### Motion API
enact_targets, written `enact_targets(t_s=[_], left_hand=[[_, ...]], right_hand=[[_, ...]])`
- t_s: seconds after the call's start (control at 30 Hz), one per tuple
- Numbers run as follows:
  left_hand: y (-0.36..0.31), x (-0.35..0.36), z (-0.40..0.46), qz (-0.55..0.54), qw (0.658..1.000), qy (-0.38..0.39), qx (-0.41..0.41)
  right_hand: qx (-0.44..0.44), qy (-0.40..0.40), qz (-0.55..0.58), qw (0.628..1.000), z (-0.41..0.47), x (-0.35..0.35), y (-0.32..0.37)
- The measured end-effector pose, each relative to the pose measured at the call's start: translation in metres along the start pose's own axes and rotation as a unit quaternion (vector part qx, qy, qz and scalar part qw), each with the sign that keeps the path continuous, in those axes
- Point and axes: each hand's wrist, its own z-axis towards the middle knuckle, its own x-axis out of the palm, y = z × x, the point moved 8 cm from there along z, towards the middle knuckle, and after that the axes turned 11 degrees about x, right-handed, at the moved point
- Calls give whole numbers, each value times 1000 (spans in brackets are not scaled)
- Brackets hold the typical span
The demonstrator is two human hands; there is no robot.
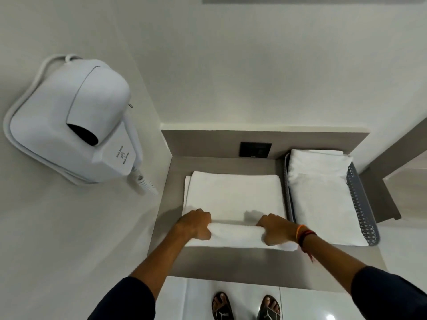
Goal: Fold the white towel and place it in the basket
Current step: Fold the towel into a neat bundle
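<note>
A white towel (233,195) lies flat on the grey counter (221,264), with its near edge rolled up into a thick fold. My left hand (195,224) grips the left end of that rolled edge. My right hand (277,229), with bands on the wrist, grips the right end. To the right stands a grey perforated basket (360,204) with another folded white towel (323,195) lying inside it.
A white wall-mounted hair dryer (76,118) hangs on the left wall. A dark socket plate (255,149) sits on the back panel behind the towel. The counter's front edge is near my sandalled feet (246,307) on the white floor.
</note>
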Motion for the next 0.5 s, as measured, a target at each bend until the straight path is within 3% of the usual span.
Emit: enact_targets(t_s=[0.1, 0.23, 0.4, 0.5], left_hand=[[3, -2, -8, -41, 995, 86, 2], [14, -26, -8, -74, 996, 43, 7], [36, -50, 12, -92, 993, -70, -33], [38, -47, 25, -34, 989, -141, -37]], right_hand=[[0, 122, 40, 992, -15, -3, -2], [-24, 187, 106, 976, -23, -19, 3], [37, 25, 129, 991, 15, -62, -10], [77, -37, 95, 992, 39, -57, -21]])
